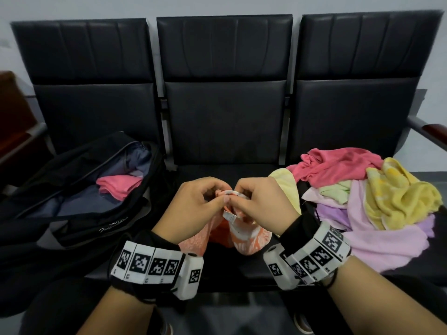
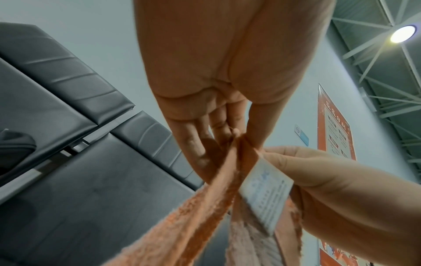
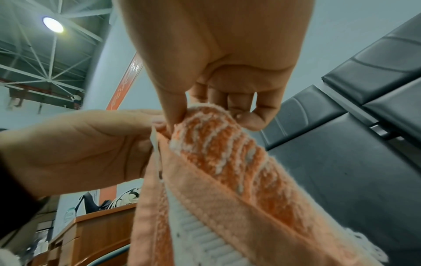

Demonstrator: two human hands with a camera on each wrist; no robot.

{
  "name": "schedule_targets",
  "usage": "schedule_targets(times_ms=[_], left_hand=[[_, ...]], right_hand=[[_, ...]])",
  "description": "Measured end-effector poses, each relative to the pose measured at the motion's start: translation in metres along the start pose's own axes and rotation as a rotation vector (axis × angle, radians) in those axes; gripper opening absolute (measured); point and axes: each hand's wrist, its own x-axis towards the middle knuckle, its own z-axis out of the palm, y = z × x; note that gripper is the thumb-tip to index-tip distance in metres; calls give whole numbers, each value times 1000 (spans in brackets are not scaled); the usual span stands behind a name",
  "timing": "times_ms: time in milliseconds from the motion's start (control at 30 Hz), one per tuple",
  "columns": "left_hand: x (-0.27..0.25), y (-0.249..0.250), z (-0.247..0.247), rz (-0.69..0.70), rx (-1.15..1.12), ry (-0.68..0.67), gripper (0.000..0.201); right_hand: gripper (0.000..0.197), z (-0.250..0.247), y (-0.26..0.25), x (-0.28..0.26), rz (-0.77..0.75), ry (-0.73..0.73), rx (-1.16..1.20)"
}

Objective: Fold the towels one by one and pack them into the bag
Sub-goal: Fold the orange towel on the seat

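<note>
The orange towel (image 1: 244, 234) hung over the middle seat (image 1: 225, 170), pinched at its top hem by both hands held close together: the left hand (image 1: 193, 206) and the right hand (image 1: 263, 204) each had thumb and curled fingers nipped on the edge, beside the white care label (image 2: 264, 196). It looked light, soft and limp, likely to sag wherever unsupported, so the two upper corners seemed the best hold; whether the hands were already at the corners was hard to tell. The open black bag (image 1: 79, 189) lay to the left with a folded pink towel (image 1: 118, 184) inside. The unfolded pile (image 1: 367, 197) lay to the right.
</note>
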Motion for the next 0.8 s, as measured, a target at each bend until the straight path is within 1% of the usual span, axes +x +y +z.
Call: schedule_targets(times_ms=[67, 133, 200, 267, 333, 400, 467, 533, 600, 633, 700, 767, 800], left_hand=[[0, -1, -1, 33, 6, -2, 12], [0, -2, -2, 67, 43, 21, 14], [1, -3, -4, 105, 85, 92, 18], [1, -4, -8, 157, 98, 182, 20], [3, -4, -15, 200, 103, 269, 22], [5, -5, -25, 204, 77, 352, 25], [8, -3, -35, 186, 56, 446, 26], [11, 0, -47, 160, 9, 544, 25], [12, 3, -63, 151, -13, 646, 26], [11, 4, -71, 147, 5, 682, 26], [11, 3, -85, 127, 52, 701, 24], [8, 0, -96, 95, 98, 697, 20], [6, -3, -100, 79, 116, 705, 19]], right_hand=[[30, -1, -3, 0, 12, -7, 17], [25, -1, -3, 1, 10, -20, 40], [16, -2, 1, 2, 0, -69, 84], [15, -4, 11, 2, -31, -161, 64], [21, -7, 25, 0, -46, -258, -37], [25, -9, 41, -2, -17, -323, -156], [30, -8, 57, -4, 11, -359, -300], [28, -9, 68, -7, 23, -384, -451], [30, -12, 77, -9, 14, -410, -599], [29, -15, 80, -10, -6, -398, -639], [24, -24, 83, -10, -65, -314, -639], [25, -37, 81, -6, -110, -196, -573], [20, -44, 78, -3, -126, -128, -517]])
